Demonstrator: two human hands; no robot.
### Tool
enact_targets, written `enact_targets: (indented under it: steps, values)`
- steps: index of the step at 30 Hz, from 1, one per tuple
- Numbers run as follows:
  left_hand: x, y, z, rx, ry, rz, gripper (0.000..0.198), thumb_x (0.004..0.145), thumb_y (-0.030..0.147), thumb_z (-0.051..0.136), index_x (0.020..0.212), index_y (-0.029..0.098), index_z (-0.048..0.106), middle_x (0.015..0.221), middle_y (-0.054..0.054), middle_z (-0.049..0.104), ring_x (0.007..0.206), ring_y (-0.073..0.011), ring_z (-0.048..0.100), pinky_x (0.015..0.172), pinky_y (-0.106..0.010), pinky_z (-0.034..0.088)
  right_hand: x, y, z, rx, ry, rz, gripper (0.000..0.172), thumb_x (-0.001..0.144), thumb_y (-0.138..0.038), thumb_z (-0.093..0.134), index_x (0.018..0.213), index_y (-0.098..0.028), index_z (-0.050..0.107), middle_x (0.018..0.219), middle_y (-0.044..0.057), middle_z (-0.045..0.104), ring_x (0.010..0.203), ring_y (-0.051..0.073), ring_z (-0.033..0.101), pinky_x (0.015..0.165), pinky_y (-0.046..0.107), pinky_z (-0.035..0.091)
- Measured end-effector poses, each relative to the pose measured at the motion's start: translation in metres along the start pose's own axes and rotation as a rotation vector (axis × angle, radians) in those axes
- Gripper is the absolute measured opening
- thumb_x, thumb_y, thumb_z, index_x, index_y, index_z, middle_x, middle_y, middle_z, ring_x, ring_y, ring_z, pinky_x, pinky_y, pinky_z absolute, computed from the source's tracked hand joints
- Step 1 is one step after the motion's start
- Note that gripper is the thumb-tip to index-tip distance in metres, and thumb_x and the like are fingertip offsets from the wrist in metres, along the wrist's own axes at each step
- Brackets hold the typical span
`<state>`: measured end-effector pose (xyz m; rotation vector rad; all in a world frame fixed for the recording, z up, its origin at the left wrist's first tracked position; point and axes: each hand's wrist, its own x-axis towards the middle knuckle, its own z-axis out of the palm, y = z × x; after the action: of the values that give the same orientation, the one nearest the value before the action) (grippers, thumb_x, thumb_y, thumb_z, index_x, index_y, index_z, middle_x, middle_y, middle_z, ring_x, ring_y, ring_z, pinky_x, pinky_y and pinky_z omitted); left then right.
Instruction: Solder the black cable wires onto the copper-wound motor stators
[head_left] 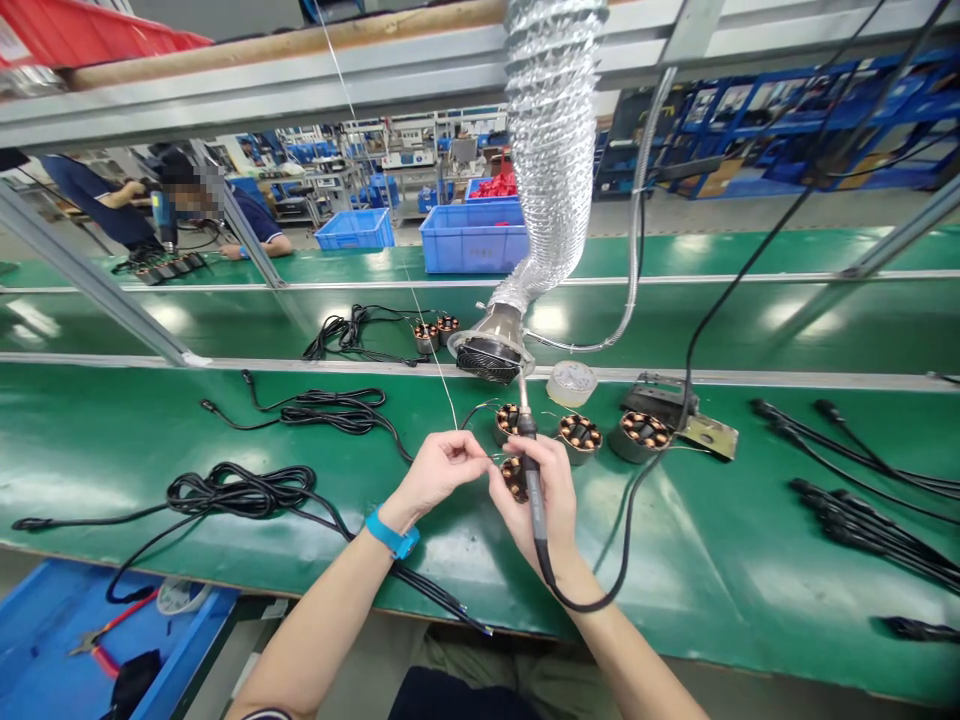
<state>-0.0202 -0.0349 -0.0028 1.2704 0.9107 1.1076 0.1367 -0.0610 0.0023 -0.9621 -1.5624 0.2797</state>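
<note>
Bare forearms right up close, stretching across the green bench, a blue wristband on the left one! Left hand: thumb and fingertips pinched together, meeting the other hand's fingertips, and whatever sits in that pinch is too fine to make out. Right hand has the soldering iron gripped, tip pointing up and away, black cord looping out to the right. One copper-wound core sits just beyond the fingers, partly covered by the right hand. Three similar cores stand past the grip, ahead and rightward, a tape roll behind them. Thin pale strand running down from overhead to the left hand! Straight beyond the grip, a fan-fronted hood hangs from a silver duct. Left of the hands, coiled black cables; well to their right, black connector ends. Down to the left, pliers lie in a blue drawer.
</note>
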Motion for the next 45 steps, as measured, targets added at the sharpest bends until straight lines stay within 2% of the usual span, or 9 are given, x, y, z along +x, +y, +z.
enact_targets:
  steps: [3, 8, 14, 17, 22, 31, 35, 38, 45]
  values:
    - [-0.003, -0.001, 0.004, 0.076, -0.067, 0.01, 0.019, 0.075, 0.023, 0.072, 0.069, 0.012, 0.057, 0.069, 0.002, 0.051, 0.065, -0.0086, 0.047, 0.065, -0.021, 0.04, 0.017, -0.005, 0.001, -0.024, -0.011, -0.078, 0.038, 0.083, -0.017, 0.067, 0.118, -0.026, 0.055, 0.104, 0.006, 0.061, 0.107, 0.023, 0.057, 0.093, 0.044, 0.05]
    - [-0.006, 0.002, 0.008, 0.207, -0.115, 0.049, 0.021, 0.077, 0.025, 0.069, 0.066, 0.012, 0.056, 0.07, 0.001, 0.049, 0.064, -0.0086, 0.044, 0.061, -0.021, 0.037, 0.028, -0.007, 0.003, 0.013, -0.03, -0.127, 0.034, 0.088, -0.012, 0.06, 0.118, -0.027, 0.057, 0.103, 0.004, 0.059, 0.097, 0.018, 0.061, 0.091, 0.038, 0.051]
    - [-0.006, 0.015, 0.002, 0.324, -0.068, 0.106, 0.023, 0.08, 0.034, 0.071, 0.071, 0.013, 0.064, 0.07, 0.0, 0.054, 0.067, -0.0111, 0.046, 0.065, -0.023, 0.037, 0.008, 0.004, -0.003, 0.232, -0.106, 0.272, 0.027, 0.087, -0.019, 0.064, 0.112, -0.025, 0.057, 0.103, 0.004, 0.06, 0.078, 0.015, 0.066, 0.075, 0.031, 0.055]
    - [-0.005, 0.014, 0.001, 0.27, -0.101, 0.058, 0.024, 0.082, 0.037, 0.069, 0.077, 0.013, 0.066, 0.072, -0.001, 0.057, 0.066, -0.0115, 0.048, 0.064, -0.024, 0.037, -0.001, 0.01, -0.006, 0.28, -0.12, 0.353, 0.028, 0.086, -0.022, 0.066, 0.112, -0.024, 0.055, 0.099, 0.004, 0.062, 0.081, 0.017, 0.067, 0.074, 0.032, 0.056]
    - [-0.004, 0.005, 0.002, 0.119, -0.132, 0.011, 0.023, 0.082, 0.035, 0.07, 0.081, 0.012, 0.068, 0.074, -0.001, 0.056, 0.067, -0.011, 0.05, 0.065, -0.024, 0.039, -0.005, 0.01, -0.007, 0.151, -0.064, 0.214, 0.025, 0.087, -0.018, 0.063, 0.11, -0.025, 0.058, 0.099, 0.003, 0.06, 0.084, 0.016, 0.065, 0.081, 0.034, 0.055]
    - [-0.004, 0.001, 0.008, 0.103, 0.052, -0.011, 0.016, 0.078, 0.026, 0.072, 0.075, 0.011, 0.072, 0.074, -0.003, 0.061, 0.07, -0.0124, 0.054, 0.068, -0.024, 0.041, -0.009, 0.017, -0.006, 0.046, -0.013, 0.101, 0.025, 0.088, -0.015, 0.061, 0.112, -0.025, 0.059, 0.096, 0.004, 0.06, 0.086, 0.017, 0.062, 0.084, 0.036, 0.054]
    - [-0.002, -0.001, 0.009, 0.113, 0.158, -0.068, 0.017, 0.077, 0.027, 0.072, 0.073, 0.012, 0.069, 0.07, -0.002, 0.063, 0.066, -0.0116, 0.053, 0.064, -0.023, 0.04, -0.013, 0.024, -0.014, 0.063, 0.09, 0.201, 0.021, 0.089, -0.022, 0.062, 0.11, -0.023, 0.064, 0.094, 0.005, 0.065, 0.077, 0.017, 0.065, 0.073, 0.034, 0.056]
    - [-0.002, -0.004, 0.01, 0.125, 0.18, -0.089, 0.017, 0.076, 0.028, 0.071, 0.073, 0.012, 0.068, 0.07, -0.003, 0.064, 0.064, -0.0113, 0.052, 0.063, -0.023, 0.039, -0.02, 0.028, -0.023, 0.108, 0.162, 0.273, 0.015, 0.092, -0.026, 0.055, 0.1, -0.021, 0.066, 0.074, 0.001, 0.064, 0.058, 0.015, 0.061, 0.058, 0.03, 0.053]
    - [-0.003, -0.006, 0.011, 0.13, 0.181, -0.092, 0.02, 0.076, 0.032, 0.072, 0.074, 0.012, 0.069, 0.071, -0.003, 0.065, 0.065, -0.0123, 0.054, 0.063, -0.023, 0.041, -0.029, 0.031, -0.036, 0.101, 0.12, 0.073, 0.024, 0.088, -0.029, 0.048, 0.074, -0.022, 0.066, 0.056, 0.0, 0.057, 0.053, 0.018, 0.059, 0.053, 0.034, 0.05]
